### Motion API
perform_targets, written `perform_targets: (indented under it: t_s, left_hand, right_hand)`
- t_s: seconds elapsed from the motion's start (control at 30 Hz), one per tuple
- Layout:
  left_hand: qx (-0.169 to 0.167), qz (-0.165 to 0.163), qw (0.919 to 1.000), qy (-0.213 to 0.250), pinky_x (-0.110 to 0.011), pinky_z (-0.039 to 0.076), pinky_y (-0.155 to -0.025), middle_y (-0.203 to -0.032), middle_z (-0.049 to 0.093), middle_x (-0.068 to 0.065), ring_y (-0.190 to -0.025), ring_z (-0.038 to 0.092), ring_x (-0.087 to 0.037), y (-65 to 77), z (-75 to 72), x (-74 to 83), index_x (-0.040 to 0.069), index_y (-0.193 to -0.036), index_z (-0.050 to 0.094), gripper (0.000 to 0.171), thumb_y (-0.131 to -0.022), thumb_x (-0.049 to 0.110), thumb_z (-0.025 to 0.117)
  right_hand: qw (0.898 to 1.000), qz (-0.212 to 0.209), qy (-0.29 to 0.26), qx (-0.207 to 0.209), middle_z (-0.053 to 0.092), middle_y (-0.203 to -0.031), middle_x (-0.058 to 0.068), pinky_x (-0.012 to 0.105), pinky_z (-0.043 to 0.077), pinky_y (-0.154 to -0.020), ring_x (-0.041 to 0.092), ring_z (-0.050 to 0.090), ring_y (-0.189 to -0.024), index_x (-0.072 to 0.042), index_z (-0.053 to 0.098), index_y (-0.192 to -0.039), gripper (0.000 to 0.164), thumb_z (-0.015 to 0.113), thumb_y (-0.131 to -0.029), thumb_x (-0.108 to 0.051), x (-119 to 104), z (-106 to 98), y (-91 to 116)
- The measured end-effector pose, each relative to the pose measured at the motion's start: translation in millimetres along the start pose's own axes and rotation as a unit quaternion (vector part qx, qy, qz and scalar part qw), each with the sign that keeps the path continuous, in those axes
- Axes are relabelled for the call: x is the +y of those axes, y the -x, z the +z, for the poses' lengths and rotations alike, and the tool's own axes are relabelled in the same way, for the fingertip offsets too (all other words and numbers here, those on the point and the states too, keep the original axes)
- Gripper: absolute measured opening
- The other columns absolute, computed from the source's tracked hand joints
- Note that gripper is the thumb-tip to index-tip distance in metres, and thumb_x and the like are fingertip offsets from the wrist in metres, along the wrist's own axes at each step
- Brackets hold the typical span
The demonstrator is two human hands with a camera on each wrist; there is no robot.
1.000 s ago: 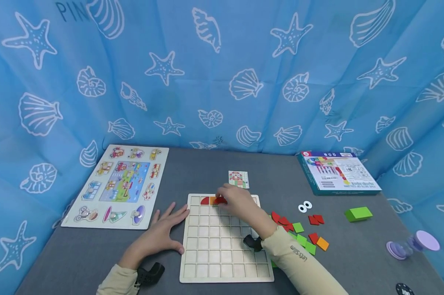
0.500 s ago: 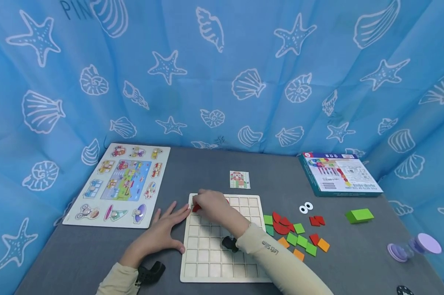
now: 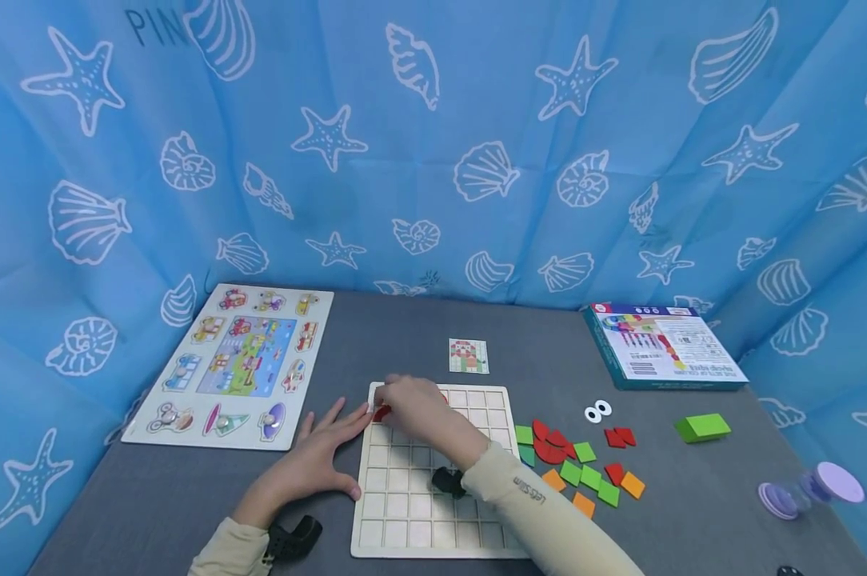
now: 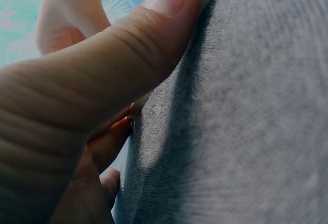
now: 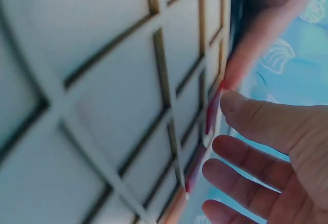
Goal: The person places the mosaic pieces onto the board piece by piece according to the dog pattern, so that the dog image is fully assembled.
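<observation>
We saw the person's left hand spread beside the left edge of a pale wooden grid board, its fingers parted, with the thumb touching that edge and the index fingertip at the far-left corner. The right hand reached over the board to the same corner, close to the left fingertips; we could not tell whether the hands touched. Under its fingers we saw a small flat red piece, partly hidden, at the board's far-left corner. From the right wrist, gaps showed between the right fingers, and the foremost tip met the red piece; we could not tell whether the hand pinched it. Another bit of red showed beyond the right hand along the board's far edge.

The board lay on a grey worktop, a small printed card just past its far edge. Off its right edge we saw loose green squares, with orange and red pieces among them. A white picture puzzle lay toward the worktop's far-left corner, and a teal-sided printed box toward the far-right corner. A bright green block and a clear object with purple ends were near the right edge.
</observation>
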State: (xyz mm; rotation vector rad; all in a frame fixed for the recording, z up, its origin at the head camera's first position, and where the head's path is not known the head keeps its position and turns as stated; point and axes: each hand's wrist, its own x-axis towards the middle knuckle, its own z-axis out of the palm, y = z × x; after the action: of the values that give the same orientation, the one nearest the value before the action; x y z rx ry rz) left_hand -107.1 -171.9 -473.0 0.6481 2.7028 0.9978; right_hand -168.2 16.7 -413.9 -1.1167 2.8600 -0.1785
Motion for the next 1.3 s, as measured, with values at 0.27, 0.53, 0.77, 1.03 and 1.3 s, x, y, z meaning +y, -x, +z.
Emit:
perform_targets:
  t_s: [0.27, 0.53, 0.77, 1.03, 1.3]
  left_hand:
    - [0.001, -0.002, 0.9999, -0.014, -0.063, -0.004, -0.097, -0.146, 0.022, 0.002, -0.136, 0.003, -0.03, 0.1, -0.7, 3.0, 0.021, -0.14, 0.029, 0.109, -0.047, 0.058, 0.073]
    - [0.005, 0.001, 0.9998, -0.018, -0.063, -0.005, -0.097, -0.146, 0.022, 0.002, -0.136, 0.003, -0.031, 0.3, -4.5, 3.1, 0.02, -0.14, 0.029, 0.109, -0.047, 0.058, 0.073]
    - [0.0, -0.004, 0.9999, -0.011, -0.062, -0.005, -0.098, -0.146, 0.022, 0.003, -0.136, 0.002, -0.03, -0.3, -1.4, 2.6, 0.021, -0.14, 0.03, 0.109, -0.047, 0.058, 0.072]
    - [-0.005, -0.011, 0.9999, -0.008, -0.062, -0.005, -0.098, -0.147, 0.022, 0.003, -0.136, 0.002, -0.03, 0.5, -0.3, 3.1, 0.021, -0.14, 0.029, 0.109, -0.047, 0.059, 0.072]
    - [-0.004, -0.012, 0.9998, -0.015, -0.063, -0.005, -0.097, -0.147, 0.021, 0.004, -0.136, 0.002, -0.03, 0.2, -0.8, 2.8, 0.021, -0.14, 0.029, 0.109, -0.047, 0.06, 0.071]
  right_hand:
    - [0.994, 0.049, -0.057, 0.075, 0.062, -0.093, -0.001, 0.027, 0.049, -0.064, 0.012, 0.059, -0.084, -0.016, 0.067, -0.097, 0.022, 0.07, -0.075, -0.018, 39.3, -20.6, 39.1]
    - [0.984, 0.138, -0.071, 0.091, 0.062, -0.096, -0.002, 0.034, 0.05, -0.071, 0.016, 0.059, -0.087, -0.016, 0.067, -0.099, 0.026, 0.072, -0.074, -0.017, 90.6, -27.3, 91.2]
    - [0.981, 0.165, -0.076, 0.061, 0.061, -0.093, 0.001, 0.035, 0.05, -0.069, 0.017, 0.058, -0.082, -0.013, 0.067, -0.097, 0.024, 0.071, -0.074, -0.013, 120.1, -20.9, 131.1]
    - [0.982, 0.164, -0.089, 0.033, 0.061, -0.093, 0.0, 0.035, 0.049, -0.073, 0.016, 0.057, -0.082, -0.014, 0.067, -0.097, 0.024, 0.071, -0.073, -0.011, 131.0, -12.1, 149.4]
    - [0.98, 0.167, -0.106, 0.032, 0.062, -0.093, -0.001, 0.033, 0.049, -0.071, 0.014, 0.055, -0.08, -0.014, 0.067, -0.098, 0.025, 0.071, -0.073, -0.011, 134.6, -13.7, 149.8]
